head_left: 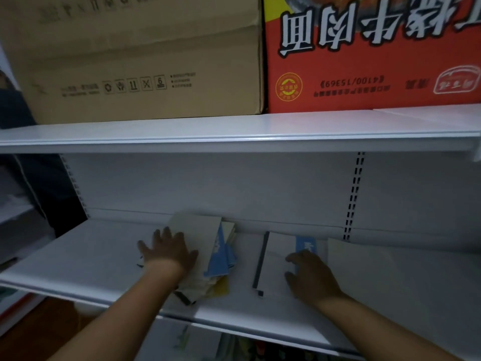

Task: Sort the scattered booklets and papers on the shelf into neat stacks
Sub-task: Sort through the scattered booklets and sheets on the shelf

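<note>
Left hand (pixel 169 250) is down flat, fingers spread wide, pressing on the messy pile of booklets (pixel 201 235). There's a grey cover on top, and blue and yellow edges fan out just right of that hand and back by its wrist. Right hand (pixel 309 274) rests on a white booklet (pixel 278 246) with a blue label, fingers loosely bent, tips on the paper. Between the two hands a dark strip (pixel 260 261) lies on the shelf (pixel 91 256). Just right of the right hand is a big pale sheet (pixel 369 269). High above both hands sit a cardboard box (pixel 143 61) and a red carton (pixel 364 74).
</note>
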### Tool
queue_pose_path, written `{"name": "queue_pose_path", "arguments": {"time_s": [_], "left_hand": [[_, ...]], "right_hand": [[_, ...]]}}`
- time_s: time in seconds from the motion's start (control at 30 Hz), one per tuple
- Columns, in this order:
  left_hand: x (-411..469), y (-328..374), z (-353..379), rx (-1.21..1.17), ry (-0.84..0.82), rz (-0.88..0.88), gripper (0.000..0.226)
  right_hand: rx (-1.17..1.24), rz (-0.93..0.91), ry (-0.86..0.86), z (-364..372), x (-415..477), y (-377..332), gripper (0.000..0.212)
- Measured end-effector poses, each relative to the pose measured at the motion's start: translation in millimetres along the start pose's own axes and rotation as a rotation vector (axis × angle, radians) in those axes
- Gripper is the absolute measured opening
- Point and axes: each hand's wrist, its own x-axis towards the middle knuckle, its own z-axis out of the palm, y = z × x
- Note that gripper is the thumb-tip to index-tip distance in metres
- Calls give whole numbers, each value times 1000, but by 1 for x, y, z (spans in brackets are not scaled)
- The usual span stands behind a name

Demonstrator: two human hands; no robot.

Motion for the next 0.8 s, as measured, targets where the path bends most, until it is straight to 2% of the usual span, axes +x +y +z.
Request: {"name": "queue_pose_path", "arguments": {"time_s": [0.07, 0.13, 0.23, 0.3, 0.37, 0.43, 0.5, 0.57, 0.63, 0.7, 0.8], "left_hand": [[11, -28, 10, -98, -138, -134, 76], [7, -38, 16, -243, -164, -136, 82], [-13, -35, 15, -263, 45, -103, 76], [-23, -28, 11, -391, 162, -46, 63], [-26, -21, 4, -844, 75, -48, 48], [-29, -8, -5, -1284, -137, -88, 41], [-33, 12, -14, -1494, -224, -98, 37], [-38, 37, -20, -1570, -265, -69, 34], [-42, 67, -16, -1524, -296, -38, 32], [-47, 102, -8, -1448, -352, 30, 32], [-58, 154, 6, -1333, -449, 170, 33]], "right_hand": [[171, -56, 31, 8, 3, -30, 33], [294, -64, 17, 16, 7, -60, 23], [416, -40, -192, 28, 14, -95, 8], [482, 21, -274, 35, 18, -103, 11], [552, 85, -250, 35, 21, -100, 13], [676, 210, -253, 30, 23, -90, 26], [821, 366, -252, 20, 24, -71, 20], [903, 472, -181, 2, 21, -43, 10], [927, 534, -63, -21, 13, -10, 11], [854, 527, 77, -44, 1, 23, 19], [644, 520, 184, -75, -26, 64, 23]]}}
